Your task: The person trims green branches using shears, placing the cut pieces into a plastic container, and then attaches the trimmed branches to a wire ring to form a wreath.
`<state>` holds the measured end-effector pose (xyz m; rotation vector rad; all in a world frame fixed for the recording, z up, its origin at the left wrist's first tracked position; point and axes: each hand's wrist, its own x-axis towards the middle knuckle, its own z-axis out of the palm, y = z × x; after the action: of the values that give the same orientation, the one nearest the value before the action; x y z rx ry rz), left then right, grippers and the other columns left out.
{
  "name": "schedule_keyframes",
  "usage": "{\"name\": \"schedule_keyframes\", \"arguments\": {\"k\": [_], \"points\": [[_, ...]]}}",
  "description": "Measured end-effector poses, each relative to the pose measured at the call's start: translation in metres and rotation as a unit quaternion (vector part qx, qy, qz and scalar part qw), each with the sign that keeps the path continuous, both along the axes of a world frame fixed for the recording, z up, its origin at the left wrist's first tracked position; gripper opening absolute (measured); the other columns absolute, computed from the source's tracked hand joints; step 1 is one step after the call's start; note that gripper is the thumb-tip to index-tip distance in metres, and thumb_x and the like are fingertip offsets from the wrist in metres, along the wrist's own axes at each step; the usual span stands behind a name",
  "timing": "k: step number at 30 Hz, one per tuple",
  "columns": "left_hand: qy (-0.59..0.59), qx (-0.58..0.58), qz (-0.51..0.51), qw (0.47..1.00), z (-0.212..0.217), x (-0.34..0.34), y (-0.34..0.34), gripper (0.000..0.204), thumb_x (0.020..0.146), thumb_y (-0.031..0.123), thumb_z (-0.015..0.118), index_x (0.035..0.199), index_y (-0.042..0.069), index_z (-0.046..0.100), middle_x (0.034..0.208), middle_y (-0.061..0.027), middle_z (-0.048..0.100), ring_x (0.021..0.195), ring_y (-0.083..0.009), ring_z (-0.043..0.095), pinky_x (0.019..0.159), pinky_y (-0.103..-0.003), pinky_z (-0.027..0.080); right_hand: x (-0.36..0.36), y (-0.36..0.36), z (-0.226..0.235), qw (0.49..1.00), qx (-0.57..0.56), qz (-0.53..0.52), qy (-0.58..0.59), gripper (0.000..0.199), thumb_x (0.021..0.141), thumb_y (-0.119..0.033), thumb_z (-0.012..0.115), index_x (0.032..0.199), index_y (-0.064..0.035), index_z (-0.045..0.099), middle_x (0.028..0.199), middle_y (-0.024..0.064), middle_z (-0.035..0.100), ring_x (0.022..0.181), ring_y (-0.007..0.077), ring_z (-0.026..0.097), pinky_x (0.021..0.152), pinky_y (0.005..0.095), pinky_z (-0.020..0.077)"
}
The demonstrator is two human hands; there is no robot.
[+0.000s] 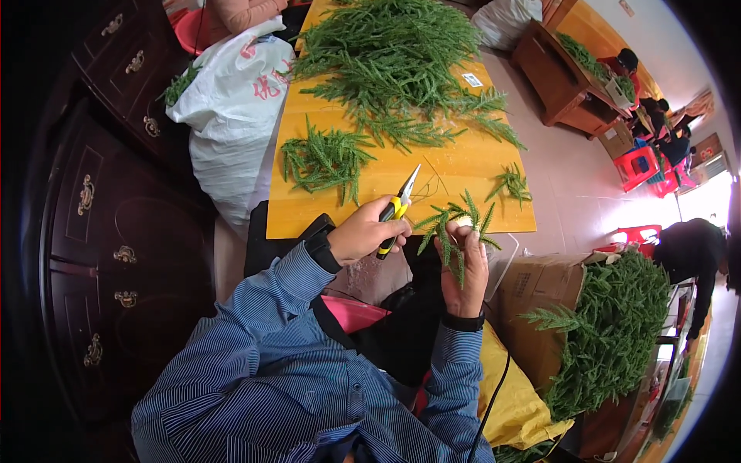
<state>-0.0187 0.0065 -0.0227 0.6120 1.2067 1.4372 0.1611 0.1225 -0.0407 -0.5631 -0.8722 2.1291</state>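
Note:
My left hand (364, 234) is closed around the yellow-and-black handles of a pair of needle-nose pliers (404, 190), whose jaws point up and away over the table's near edge. In my right hand (466, 272) I pinch a green sprig (455, 218) with several leafy branches, just right of the pliers and apart from them. Thin bare stems or wires (434, 176) lie on the wooden table (309, 218) beyond the jaws. A small pile of sprigs (324, 160) rests at the left, and a smaller bunch (511, 185) at the right.
A large heap of green branches (394, 46) covers the table's far half. Left of it stands a white woven sack (235, 123), beside dark drawers (127, 231). At my right, a cardboard box (532, 289) holds more greenery, near a yellow bag (509, 386). Other people work farther right.

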Motion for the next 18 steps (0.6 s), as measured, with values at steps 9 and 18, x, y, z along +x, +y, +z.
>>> {"name": "schedule_keyframes", "arguments": {"k": [9, 18], "points": [[-0.005, 0.043, 0.05, 0.998, 0.016, -0.013, -0.024, 0.044, 0.096, 0.012, 0.058, 0.134, -0.003, 0.042, 0.093, -0.0066, 0.06, 0.081, -0.0123, 0.061, 0.068, -0.026, 0.053, 0.005, 0.006, 0.004, 0.997, -0.035, -0.008, 0.068, 0.032, 0.101, -0.035, 0.051, 0.091, -0.0065, 0.06, 0.103, 0.0087, 0.066, 0.097, 0.0204, 0.063, 0.091, 0.0381, 0.0517], [0.036, 0.031, 0.028, 0.998, 0.034, -0.02, -0.052, 0.046, 0.093, 0.008, 0.062, 0.135, 0.003, 0.045, 0.095, -0.0022, 0.056, 0.085, -0.01, 0.057, 0.075, -0.024, 0.049, -0.014, -0.03, 0.018, 0.994, -0.037, 0.101, -0.005, 0.03, 0.099, -0.028, 0.052, 0.081, -0.004, 0.058, 0.092, 0.0099, 0.064, 0.082, 0.0204, 0.058, 0.078, 0.0328, 0.0459]]}}
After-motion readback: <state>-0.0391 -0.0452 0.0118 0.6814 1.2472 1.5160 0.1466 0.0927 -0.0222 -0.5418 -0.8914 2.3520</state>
